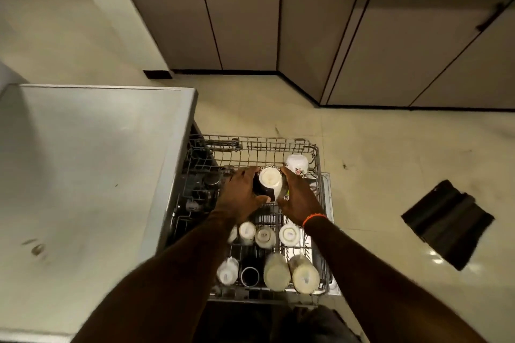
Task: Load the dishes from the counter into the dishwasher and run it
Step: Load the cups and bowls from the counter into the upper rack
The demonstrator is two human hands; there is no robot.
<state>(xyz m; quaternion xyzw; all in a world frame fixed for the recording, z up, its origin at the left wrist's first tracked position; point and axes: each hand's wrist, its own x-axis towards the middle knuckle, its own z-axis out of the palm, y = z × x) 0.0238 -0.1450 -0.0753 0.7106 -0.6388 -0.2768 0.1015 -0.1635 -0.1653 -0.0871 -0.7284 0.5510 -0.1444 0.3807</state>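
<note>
Both hands close on a white mug (270, 181) held upside down over the far half of the pulled-out dishwasher rack (318, 159) — the left hand (240, 195) curls around its dark left side with the thumb hooked under the near edge, the right hand (299, 195) cups its right side. The mug sits between the palms, its pale base up and its long axis near vertical, leaning slightly away. Open wire lies beyond it, left of the floral cup (297, 164) — so, by my reading, the next move is straight down, both hands equally near.
</note>
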